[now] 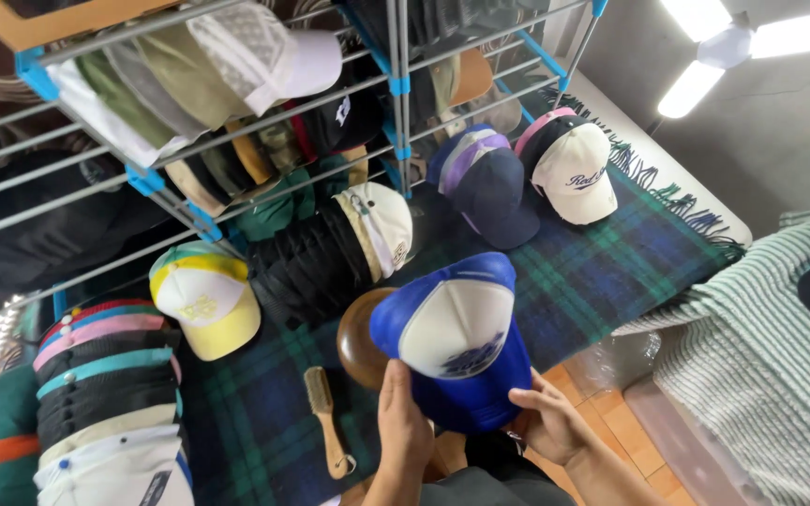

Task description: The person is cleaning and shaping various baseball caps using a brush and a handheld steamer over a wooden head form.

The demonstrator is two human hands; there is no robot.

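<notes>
1. The left hand (403,412) grips the near edge of a blue-and-white trucker cap (461,337), fingers curled together over the blue mesh at its lower left.
2. The right hand (547,422) holds the same cap from the lower right — thumb and fingers pressed onto the mesh back, closed around it.
3. The cap sits low in the middle of the view, held up between both hands, its white front panel with a dark blue design facing the camera and its blue brim pointing up and to the right.
4. Just behind the cap, touching or nearly so, stands a rounded wooden hat form (360,337); how much of it the cap covers I cannot tell.
5. A wooden-handled brush (325,417) lies on the dark green-and-blue plaid blanket (611,262), just left of the left hand.
6. Further left rests a yellow-and-white cap (203,305), beside a long stack of nested caps (105,394) with coloured brims.
7. Beyond the blanket's middle lie a row of black caps ending in a cream one (382,220), a navy cap (489,187) and a white cap with dark lettering (574,169).
8. A metal rack with blue joints (396,84) holds more caps above — a white mesh one (269,52) on top.
</notes>
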